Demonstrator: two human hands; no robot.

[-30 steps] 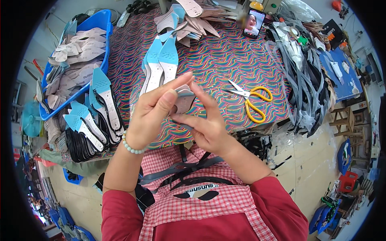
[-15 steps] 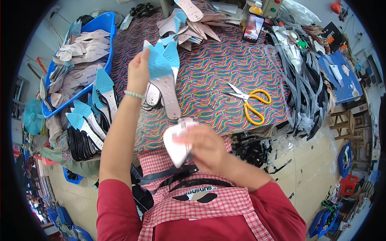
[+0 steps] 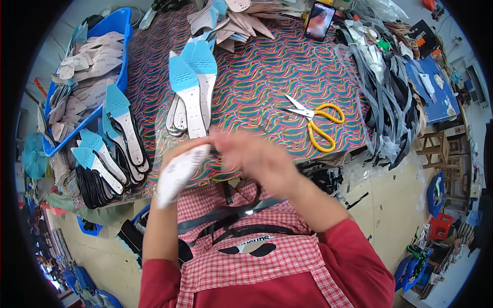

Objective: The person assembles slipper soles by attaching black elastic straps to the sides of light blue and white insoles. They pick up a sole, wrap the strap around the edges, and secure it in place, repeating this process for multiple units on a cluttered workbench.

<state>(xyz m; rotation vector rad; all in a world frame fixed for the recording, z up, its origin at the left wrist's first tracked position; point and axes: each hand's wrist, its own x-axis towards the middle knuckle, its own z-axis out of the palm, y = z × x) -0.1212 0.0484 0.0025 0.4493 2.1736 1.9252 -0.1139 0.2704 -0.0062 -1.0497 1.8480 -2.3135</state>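
Observation:
A pale insole (image 3: 179, 173), slanting over the table's front edge, is gripped by my left hand (image 3: 176, 148), whose fingers are mostly hidden behind it. My right hand (image 3: 254, 156) is beside the insole's upper end, its fingers smeared by motion, so what they hold does not show. Just beyond my hands, insoles with light-blue pointed ends (image 3: 194, 110) lie overlapping on the patterned cloth (image 3: 251, 110). Black strips (image 3: 226, 218) hang over my checked apron below my hands.
Open yellow-handled scissors (image 3: 314, 115) lie on the right. A blue crate (image 3: 128, 46) full of insole pieces and a stack of black-edged insoles (image 3: 102, 174) are at left. A phone (image 3: 319, 21) stands at the back, with grey strips (image 3: 385, 102) piled beyond the scissors.
My left hand has come down and toward me from the blue end of the insole. The insole has turned and moved left. My right hand has gone up, and the view has shifted slightly.

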